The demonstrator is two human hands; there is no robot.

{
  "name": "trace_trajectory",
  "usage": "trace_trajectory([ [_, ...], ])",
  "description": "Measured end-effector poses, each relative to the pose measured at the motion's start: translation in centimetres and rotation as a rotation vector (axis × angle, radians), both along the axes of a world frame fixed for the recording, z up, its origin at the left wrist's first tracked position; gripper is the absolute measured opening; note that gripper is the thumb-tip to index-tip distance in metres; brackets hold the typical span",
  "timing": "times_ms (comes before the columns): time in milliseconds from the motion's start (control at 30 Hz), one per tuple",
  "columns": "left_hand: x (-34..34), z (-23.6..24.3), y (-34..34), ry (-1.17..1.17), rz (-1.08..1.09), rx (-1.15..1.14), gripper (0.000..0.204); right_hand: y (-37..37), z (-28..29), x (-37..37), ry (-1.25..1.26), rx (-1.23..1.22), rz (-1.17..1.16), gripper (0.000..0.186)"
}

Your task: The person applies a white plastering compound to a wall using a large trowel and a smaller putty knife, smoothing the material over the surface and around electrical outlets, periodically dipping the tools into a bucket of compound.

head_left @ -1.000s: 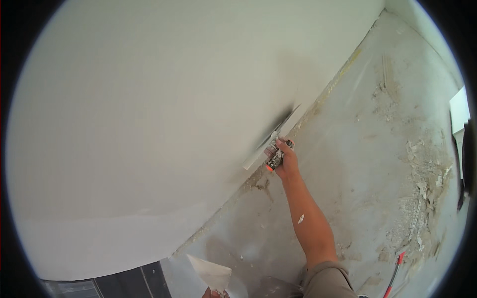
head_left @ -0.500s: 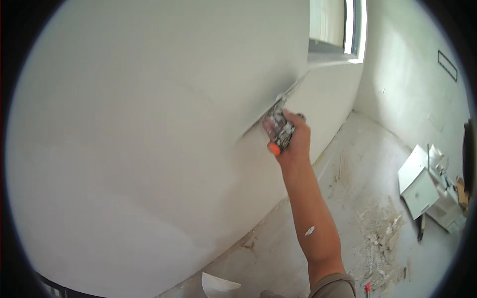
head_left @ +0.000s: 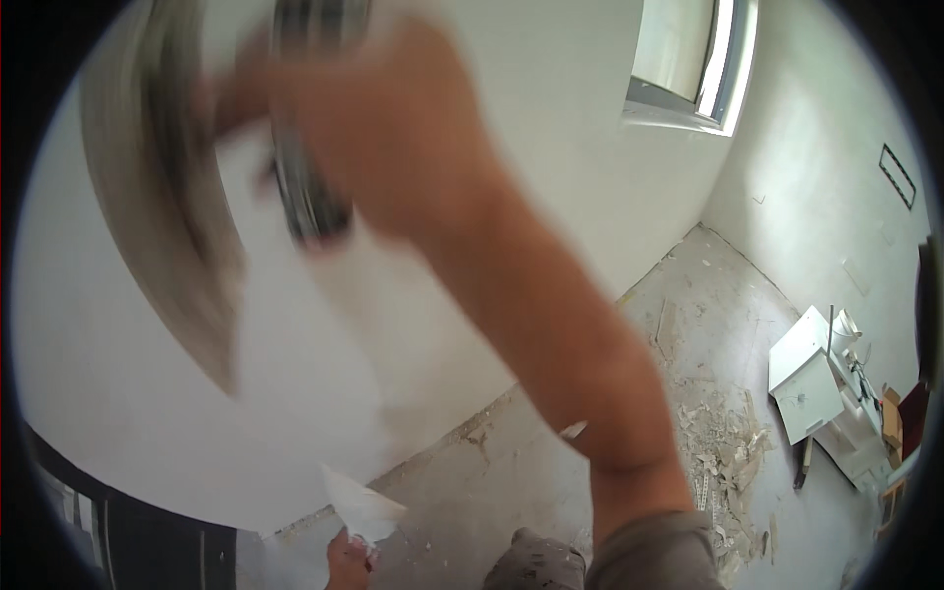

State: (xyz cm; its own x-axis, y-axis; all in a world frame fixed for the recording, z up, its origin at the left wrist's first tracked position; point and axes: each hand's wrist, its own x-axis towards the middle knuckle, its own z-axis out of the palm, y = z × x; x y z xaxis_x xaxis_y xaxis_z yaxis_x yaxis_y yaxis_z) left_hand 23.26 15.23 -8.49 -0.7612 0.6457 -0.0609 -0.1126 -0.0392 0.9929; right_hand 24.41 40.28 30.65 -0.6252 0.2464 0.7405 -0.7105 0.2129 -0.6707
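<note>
By the wall [head_left: 560, 197] — right hand [head_left: 388, 123] grips trowel [head_left: 165, 226].

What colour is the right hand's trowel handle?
The trowel handle looks mostly black with a reddish lower end; head view, though blurred.

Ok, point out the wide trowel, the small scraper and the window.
Wide trowel [head_left: 152, 206]: head view, on its blurred blade.
Small scraper [head_left: 362, 506]: head view, on its pale blade.
Window [head_left: 673, 44]: head view, on its pane.

At upper left, the bare right grip [head_left: 379, 128] and long grey metal trowel [head_left: 147, 216] are blurred, the top edge crops its black cylindrical handle [head_left: 303, 187], and the bottom edge the bare left grip [head_left: 349, 564].
</note>
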Motion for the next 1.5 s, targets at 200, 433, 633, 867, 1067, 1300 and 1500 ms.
trace_trajectory([
  [200, 1.5, 2.7, -2.7, -0.106, -0.019, 0.129, 0.044, 1.4, -21.9, 0.4, -0.388, -0.191, 0.456, 0.023],
  [433, 2.3, -0.4, -1.8, -0.206, -0.056, 0.109, 0.048, 5.8, -44.7, 2.9, -1.033, 0.475, 0.551, 0.037],
  [633, 2.2, -1.7, -0.6, -0.134, 0.047, 0.011, 0.047, 11.7, -60.9, 11.7, -1.071, -0.871, 0.316, 0.027],
  [867, 2.6, -2.6, 1.1, -0.028, 0.207, -0.142, 0.045, 14.0, -70.1, 8.0, -0.511, -1.704, -0.086, 0.032],
  [1067, 2.8, -3.7, -2.0, -0.124, 0.192, -0.208, 0.042, 14.0, -71.5, 2.2, -0.377, -1.768, -0.019, 0.029],
  [1300, 3.7, -1.7, -2.5, -0.23, 0.329, -0.286, 0.033, 13.7, -70.7, -1.1, -0.381, -1.72, -0.049, 0.031],
  [1500, 3.7, 0.8, -0.8, -0.288, 0.276, -0.35, 0.045, 14.1, -69.0, -1.5, -0.325, -1.64, -0.086, 0.034],
])
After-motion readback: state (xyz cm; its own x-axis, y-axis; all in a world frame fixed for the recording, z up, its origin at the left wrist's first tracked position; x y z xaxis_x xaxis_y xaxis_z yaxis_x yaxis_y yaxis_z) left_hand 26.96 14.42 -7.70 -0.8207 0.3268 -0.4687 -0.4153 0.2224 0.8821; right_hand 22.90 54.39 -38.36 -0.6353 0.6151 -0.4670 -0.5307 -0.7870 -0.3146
